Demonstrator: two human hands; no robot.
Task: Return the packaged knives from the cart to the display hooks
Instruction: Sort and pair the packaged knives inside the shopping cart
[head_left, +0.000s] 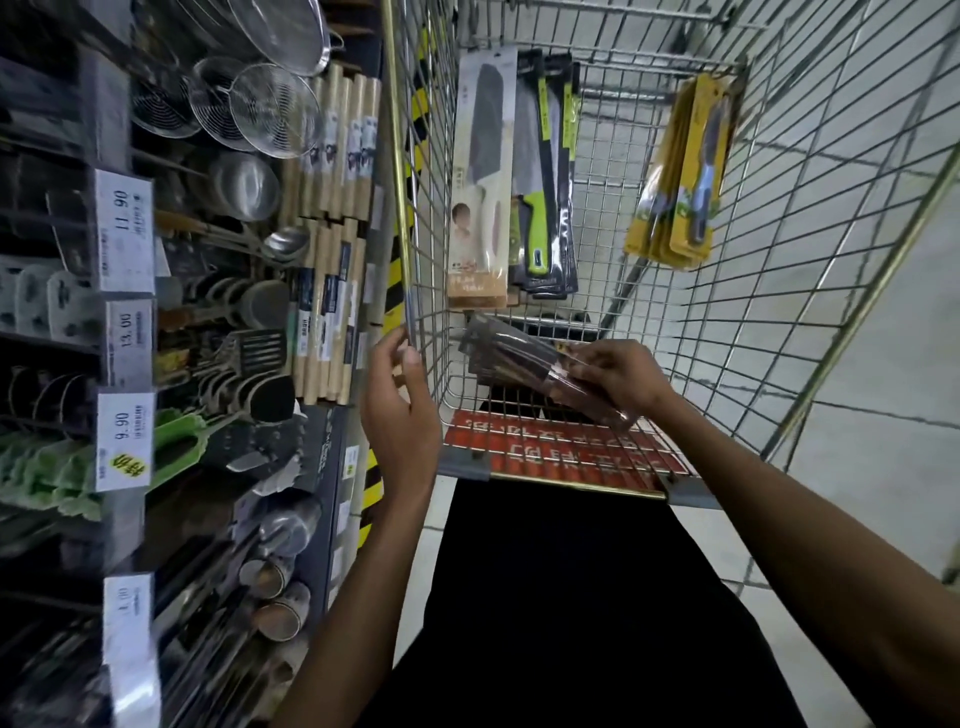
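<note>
My right hand (621, 375) grips a stack of dark clear-fronted knife packs (524, 364), lifted just above the near end of the wire cart (805, 218). My left hand (402, 400) hovers at the cart's left rim, fingers loosely bent and holding nothing. Inside the cart lie a beige cleaver pack (480, 182), dark packs with a green-handled knife (545, 171) and a stack of yellow small-knife packs (685, 171). The display hooks on the left carry kitchen utensils; no knife hook is plainly seen.
Shelving at left holds wire strainers (260, 104), rolling pins (337, 145), ladles, spatulas and metal cups, with price tags (124, 239) along the edge. A red sign (561, 447) covers the cart's child seat. Tiled floor lies to the right.
</note>
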